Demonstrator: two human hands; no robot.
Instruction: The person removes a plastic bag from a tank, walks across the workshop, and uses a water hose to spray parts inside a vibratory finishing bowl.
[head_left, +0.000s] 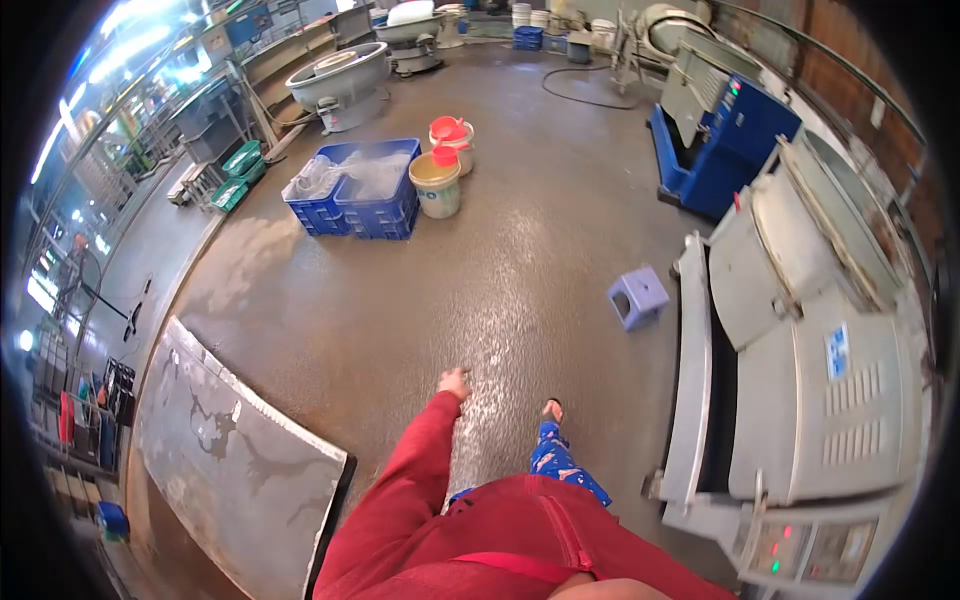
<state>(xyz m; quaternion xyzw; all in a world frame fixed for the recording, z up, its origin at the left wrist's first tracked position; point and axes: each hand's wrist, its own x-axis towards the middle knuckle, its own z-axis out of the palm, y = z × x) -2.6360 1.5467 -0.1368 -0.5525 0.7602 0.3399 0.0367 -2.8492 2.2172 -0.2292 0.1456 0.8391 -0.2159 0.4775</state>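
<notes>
My left hand (455, 382) hangs in front of me over the wet brown floor (520, 260), at the end of a red sleeve. Its fingers are loosely apart, and nothing is in it. My right hand does not show. Ahead stand blue plastic crates (378, 208) with whitish, translucent material in them. Beside the crates is a pale bucket (437, 190) with a red scoop or cup (444, 156) at its rim. Another bucket (465, 160) behind it has a red item (450, 129) on top.
A purple stool (640, 297) stands to the right, near a large grey machine (820, 400) with lit buttons. Beyond it is a blue machine (725, 150). A metal-edged slab (235, 450) lies at left. Round grey tubs (340, 85) and a hose (580, 100) are farther back.
</notes>
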